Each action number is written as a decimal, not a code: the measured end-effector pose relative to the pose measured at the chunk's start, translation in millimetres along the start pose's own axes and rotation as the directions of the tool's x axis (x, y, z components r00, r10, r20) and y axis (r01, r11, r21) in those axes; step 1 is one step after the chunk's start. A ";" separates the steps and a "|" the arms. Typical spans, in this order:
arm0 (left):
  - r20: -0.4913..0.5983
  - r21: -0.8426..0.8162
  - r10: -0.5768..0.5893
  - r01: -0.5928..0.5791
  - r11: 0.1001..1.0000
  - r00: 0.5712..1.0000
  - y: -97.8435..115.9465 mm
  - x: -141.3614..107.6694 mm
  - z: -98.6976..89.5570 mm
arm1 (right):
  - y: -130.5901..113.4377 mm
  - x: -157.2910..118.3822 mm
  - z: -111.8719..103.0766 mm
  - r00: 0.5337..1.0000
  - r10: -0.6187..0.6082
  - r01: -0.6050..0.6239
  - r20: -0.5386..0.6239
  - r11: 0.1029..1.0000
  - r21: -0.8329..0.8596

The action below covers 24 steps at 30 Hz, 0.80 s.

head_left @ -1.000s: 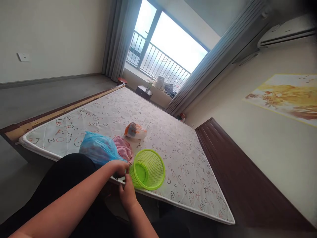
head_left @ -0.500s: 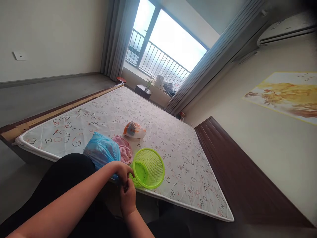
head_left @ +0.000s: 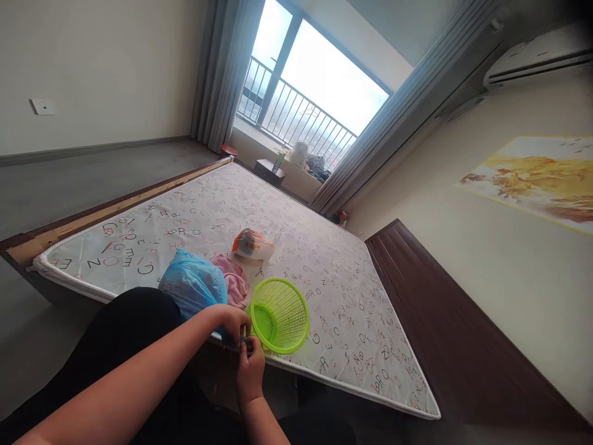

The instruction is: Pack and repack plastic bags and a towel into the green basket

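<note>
Blue plastic bag (head_left: pixel 192 285): positioned at the near edge of a white letter-printed mattress (head_left: pixel 319 272), body bulging, with a narrow blue section running down to the hands at the mattress edge. The left hand (head_left: pixel 231 324) is curled over this section. The right hand (head_left: pixel 251 371) comes up from below, its fingertips (head_left: pixel 248 347) pressed together against the left hand's fingers on the blue plastic. Both hands are closed on the bag, although the fingers partly hide the exact grip.

A lime-green round plastic mesh basket (head_left: pixel 279 316) lies tilted on its side just beside the right hand. A crumpled pink fabric item (head_left: pixel 235 282) touches the bag on its far side. A white-and-orange plastic packet (head_left: pixel 252 245) lies farther along the mattress, near the pink item.

The person's black-clad legs (head_left: pixel 125 334) extend below the bag. A light wooden bed frame rail (head_left: pixel 115 210) runs along the mattress's left side, and a dark-brown wooden panel (head_left: pixel 445 321) stands beyond its right side. Grey curtains (head_left: pixel 217 68) flank a balcony door with a metal railing (head_left: pixel 296 108).
</note>
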State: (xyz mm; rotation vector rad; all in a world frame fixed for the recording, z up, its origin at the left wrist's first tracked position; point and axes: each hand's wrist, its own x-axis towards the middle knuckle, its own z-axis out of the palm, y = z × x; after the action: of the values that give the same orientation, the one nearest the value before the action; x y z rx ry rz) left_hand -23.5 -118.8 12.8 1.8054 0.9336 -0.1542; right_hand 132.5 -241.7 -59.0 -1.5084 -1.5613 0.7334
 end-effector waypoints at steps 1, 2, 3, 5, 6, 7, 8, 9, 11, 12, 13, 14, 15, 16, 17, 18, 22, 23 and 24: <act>-0.011 0.042 -0.016 0.017 0.999 1.000 0.9 -0.2 0.6 | 0.8 -0.2 -0.1 1.000 0.011 -0.011 0.017 1.000 0.000; -0.017 0.078 -0.031 0.033 0.996 0.999 1.4 -0.1 1.4 | 1.7 -0.5 0.1 0.999 0.023 -0.023 0.036 1.000 0.001; -0.018 0.111 -0.044 0.046 0.993 0.999 1.3 0.5 2.4 | 2.8 -1.0 0.9 0.998 0.036 -0.036 0.053 0.999 0.000; -0.005 0.168 -0.067 0.067 0.984 0.998 0.0 2.4 4.6 | 5.6 -2.4 3.9 0.995 0.065 -0.063 0.077 0.998 -0.021; 0.003 0.186 -0.081 0.079 0.979 0.997 -0.9 3.6 5.8 | 7.2 -3.2 6.0 0.994 0.076 -0.073 0.082 0.996 -0.042; 0.010 0.195 -0.096 0.093 0.976 0.995 -1.9 4.8 7.1 | 9.0 -4.0 8.1 0.993 0.086 -0.080 0.084 0.994 -0.069; 0.016 0.197 -0.111 0.106 0.975 0.994 -2.8 5.9 8.4 | 10.7 -4.8 10.2 0.992 0.094 -0.086 0.086 0.992 -0.095; 0.021 0.196 -0.122 0.115 0.974 0.992 -3.4 7.0 9.6 | 12.2 -5.6 12.1 0.991 0.099 -0.088 0.088 0.989 -0.118; 0.022 0.190 -0.119 0.113 0.975 0.993 -3.4 8.8 12.1 | 15.3 -7.4 14.7 0.991 0.097 -0.083 0.092 0.986 -0.147; 0.021 0.186 -0.110 0.104 0.977 0.994 -2.8 9.4 13.1 | 17.2 -8.5 15.4 0.991 0.093 -0.077 0.096 0.985 -0.156; 0.021 0.182 -0.103 0.097 0.978 0.994 -1.9 9.7 13.9 | 19.7 -9.7 15.6 0.990 0.091 -0.073 0.103 0.984 -0.165; 0.026 0.182 -0.100 0.094 0.979 0.995 -0.6 9.8 14.5 | 23.2 -11.1 15.5 0.989 0.094 -0.073 0.111 0.981 -0.179; 0.034 0.186 -0.103 0.095 0.978 0.994 0.9 9.5 14.7 | 27.9 -12.4 15.0 0.988 0.102 -0.078 0.115 0.977 -0.197; 0.049 0.194 -0.114 0.102 0.976 0.992 2.3 8.9 14.6 | 33.8 -13.8 14.1 0.987 0.118 -0.092 0.111 0.972 -0.218; 0.066 0.207 -0.134 0.118 0.971 0.989 3.6 8.1 14.1 | 40.8 -15.0 12.8 0.985 0.139 -0.112 0.099 0.965 -0.238; 0.075 0.223 -0.157 0.136 0.965 0.985 4.4 7.0 13.5 | 48.6 -15.9 10.9 0.983 0.165 -0.140 0.081 0.957 -0.254; 0.021 0.265 -0.207 0.194 0.945 0.978 3.6 2.3 10.2 | 75.3 -15.8 -1.6 0.970 0.244 -0.237 -0.003 0.940 -0.247; -0.008 0.260 -0.202 0.197 0.945 0.979 3.1 1.4 9.6 | 77.8 -14.9 -4.9 0.972 0.234 -0.232 -0.016 0.947 -0.223; -0.030 0.254 -0.194 0.195 0.947 0.981 3.0 0.6 9.1 | 77.7 -13.9 -7.6 0.978 0.210 -0.209 -0.018 0.959 -0.193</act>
State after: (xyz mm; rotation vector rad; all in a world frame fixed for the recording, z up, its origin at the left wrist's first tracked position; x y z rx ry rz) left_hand -18.2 -126.6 10.6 1.9461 1.1377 -0.4119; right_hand 177.4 -247.8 -124.0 -1.8385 -1.5252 0.7169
